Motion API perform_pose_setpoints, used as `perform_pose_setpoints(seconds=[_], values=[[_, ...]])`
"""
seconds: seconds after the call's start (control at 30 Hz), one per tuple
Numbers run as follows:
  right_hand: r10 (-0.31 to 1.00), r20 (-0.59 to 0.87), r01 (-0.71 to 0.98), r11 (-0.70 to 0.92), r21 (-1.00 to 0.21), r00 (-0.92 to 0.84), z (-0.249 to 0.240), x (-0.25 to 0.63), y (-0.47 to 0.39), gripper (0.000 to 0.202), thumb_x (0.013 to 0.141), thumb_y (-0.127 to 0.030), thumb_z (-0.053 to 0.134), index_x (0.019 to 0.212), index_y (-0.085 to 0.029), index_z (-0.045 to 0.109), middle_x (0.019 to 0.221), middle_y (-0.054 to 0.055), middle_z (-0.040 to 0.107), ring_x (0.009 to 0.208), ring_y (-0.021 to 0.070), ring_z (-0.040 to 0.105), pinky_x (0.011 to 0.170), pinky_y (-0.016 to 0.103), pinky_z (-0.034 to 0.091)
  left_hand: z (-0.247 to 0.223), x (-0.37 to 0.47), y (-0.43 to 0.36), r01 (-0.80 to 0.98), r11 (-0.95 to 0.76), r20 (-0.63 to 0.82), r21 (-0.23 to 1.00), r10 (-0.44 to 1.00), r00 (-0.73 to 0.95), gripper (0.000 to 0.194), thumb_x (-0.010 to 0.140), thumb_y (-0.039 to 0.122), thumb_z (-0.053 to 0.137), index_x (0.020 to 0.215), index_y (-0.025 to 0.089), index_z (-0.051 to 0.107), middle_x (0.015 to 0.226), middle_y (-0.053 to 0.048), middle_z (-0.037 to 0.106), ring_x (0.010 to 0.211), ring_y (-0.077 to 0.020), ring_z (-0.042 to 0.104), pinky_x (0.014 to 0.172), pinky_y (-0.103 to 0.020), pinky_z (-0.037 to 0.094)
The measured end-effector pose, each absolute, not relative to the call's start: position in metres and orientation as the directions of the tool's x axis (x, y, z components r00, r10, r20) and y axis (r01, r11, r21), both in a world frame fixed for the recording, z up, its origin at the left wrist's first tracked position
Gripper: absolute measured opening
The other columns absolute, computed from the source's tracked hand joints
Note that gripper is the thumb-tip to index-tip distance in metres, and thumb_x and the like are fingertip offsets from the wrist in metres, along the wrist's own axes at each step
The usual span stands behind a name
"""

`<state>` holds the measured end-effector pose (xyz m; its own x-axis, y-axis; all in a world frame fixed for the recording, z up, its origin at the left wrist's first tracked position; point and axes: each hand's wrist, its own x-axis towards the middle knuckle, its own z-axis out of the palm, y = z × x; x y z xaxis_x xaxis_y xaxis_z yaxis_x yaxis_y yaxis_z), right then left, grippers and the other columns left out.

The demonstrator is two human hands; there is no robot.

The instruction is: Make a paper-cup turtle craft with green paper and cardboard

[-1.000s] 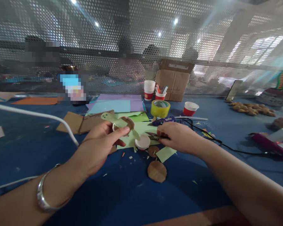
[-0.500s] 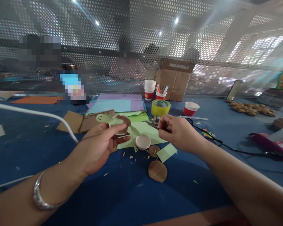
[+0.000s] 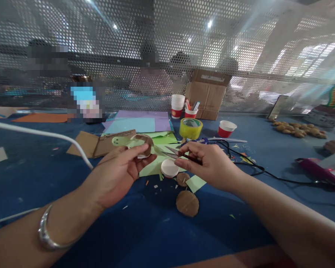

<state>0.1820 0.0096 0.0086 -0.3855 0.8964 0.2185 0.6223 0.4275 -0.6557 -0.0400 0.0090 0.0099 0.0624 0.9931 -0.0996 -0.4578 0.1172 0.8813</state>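
Note:
My left hand [image 3: 115,173] is closed around a small paper craft, a brown cardboard round [image 3: 148,144] on a white cup piece. A pale green paper strip with a drawn face [image 3: 119,141] sticks out to its left. In my right hand [image 3: 213,160] is a pair of scissors [image 3: 171,152], blades parted and pointing left toward the craft, apart from it. Below the blades sits a white cut cup base [image 3: 169,168] on light green paper [image 3: 148,167]. Near it lie a small cardboard disc [image 3: 182,179], a larger one [image 3: 187,203] and a green paper piece [image 3: 195,183].
Behind my hands stand yellow tape [image 3: 191,129], a red-and-white cup [image 3: 227,129], stacked cups [image 3: 178,107], a pen cup and a cardboard box [image 3: 208,97]. A black cable runs right to a purple tool [image 3: 318,169]. A white cable [image 3: 58,136] crosses the left side.
My right hand has picked up the scissors and brought them left, toward the craft, with the blades now clearly in view. My left hand stays almost in place, its craft slightly turned.

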Motion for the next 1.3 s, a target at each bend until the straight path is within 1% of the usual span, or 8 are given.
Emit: perform_pose_setpoints(seconds=[0.1,0.23,0.47,0.67,0.83,0.93,1.07,1.3], values=[[0.882,0.236,0.609,0.456,-0.648,-0.409,0.0074,0.1813,0.008,0.026,0.092,-0.045,0.064,0.092,-0.019,0.065,0.061,-0.006,0.055,0.053,0.008,0.046,0.051,0.021,0.032,0.0114,-0.0376,0.0066,-0.462,0.123,-0.096,0.878,0.992,0.082,0.021,0.093,0.003,0.058,0.086,0.013,0.076,0.098,-0.003,0.069,0.089,-0.0122,0.066,0.078,-0.024,0.065],[0.874,0.232,0.576,0.461,-0.675,-0.427,0.0069,0.1813,0.007,0.025,0.093,-0.044,0.063,0.09,-0.019,0.065,0.059,-0.006,0.057,0.05,0.007,0.047,0.049,0.02,0.032,0.013,-0.0347,0.0038,-0.477,0.145,-0.109,0.867,0.989,0.103,0.023,0.092,0.002,0.057,0.081,0.012,0.074,0.097,-0.004,0.069,0.09,-0.0136,0.067,0.078,-0.025,0.065],[0.869,0.239,0.551,0.465,-0.693,-0.433,0.0071,0.1801,0.0068,0.024,0.093,-0.042,0.062,0.091,-0.019,0.066,0.063,-0.004,0.062,0.053,0.0082,0.052,0.051,0.02,0.034,0.0127,-0.0341,0.0048,-0.487,0.137,-0.09,0.862,0.989,0.119,0.023,0.092,0.002,0.057,0.082,0.014,0.075,0.096,-0.002,0.07,0.089,-0.0128,0.067,0.078,-0.024,0.064],[0.87,0.238,0.54,0.461,-0.704,-0.432,0.0086,0.1808,0.0049,0.021,0.095,-0.039,0.061,0.089,-0.02,0.065,0.058,-0.006,0.059,0.049,0.0074,0.049,0.049,0.02,0.03,0.0125,-0.0352,0.0035,-0.478,0.128,-0.075,0.869,0.989,0.128,0.02,0.09,0.005,0.061,0.08,0.016,0.075,0.094,-0.001,0.07,0.087,-0.0125,0.066,0.08,-0.024,0.063],[0.868,0.237,0.526,0.459,-0.715,-0.436,0.0078,0.181,0.0056,0.022,0.094,-0.041,0.062,0.091,-0.019,0.066,0.063,-0.005,0.062,0.053,0.0078,0.053,0.051,0.019,0.034,0.0133,-0.0347,0.0017,-0.484,0.149,-0.078,0.862,0.983,0.164,0.024,0.092,0.004,0.058,0.079,0.015,0.075,0.095,-0.001,0.07,0.089,-0.0124,0.067,0.08,-0.024,0.064],[0.866,0.236,0.526,0.463,-0.714,-0.441,0.0073,0.1811,0.0059,0.022,0.094,-0.04,0.062,0.09,-0.019,0.065,0.062,-0.005,0.062,0.053,0.0072,0.052,0.051,0.019,0.033,0.0143,-0.0331,0.0013,-0.491,0.177,-0.101,0.853,0.979,0.179,0.025,0.093,0.003,0.057,0.079,0.014,0.075,0.094,-0.002,0.069,0.087,-0.0122,0.067,0.08,-0.024,0.064],[0.861,0.252,0.535,0.478,-0.696,-0.442,0.0068,0.1809,0.0057,0.021,0.095,-0.039,0.061,0.091,-0.019,0.066,0.062,-0.005,0.062,0.052,0.0072,0.051,0.052,0.019,0.033,0.0143,-0.0329,0.0011,-0.493,0.206,-0.147,0.845,0.977,0.155,0.022,0.092,0.004,0.06,0.08,0.012,0.076,0.093,-0.003,0.07,0.085,-0.0122,0.067,0.079,-0.024,0.065],[0.86,0.276,0.555,0.492,-0.671,-0.428,0.0075,0.1803,0.0046,0.021,0.095,-0.04,0.06,0.09,-0.02,0.065,0.059,-0.006,0.06,0.049,0.0077,0.047,0.05,0.02,0.031,0.0118,-0.0363,0.002,-0.49,0.234,-0.169,0.84,0.97,0.173,0.018,0.091,0.005,0.062,0.083,0.012,0.077,0.093,-0.003,0.072,0.079,-0.0126,0.07,0.076,-0.024,0.066]])
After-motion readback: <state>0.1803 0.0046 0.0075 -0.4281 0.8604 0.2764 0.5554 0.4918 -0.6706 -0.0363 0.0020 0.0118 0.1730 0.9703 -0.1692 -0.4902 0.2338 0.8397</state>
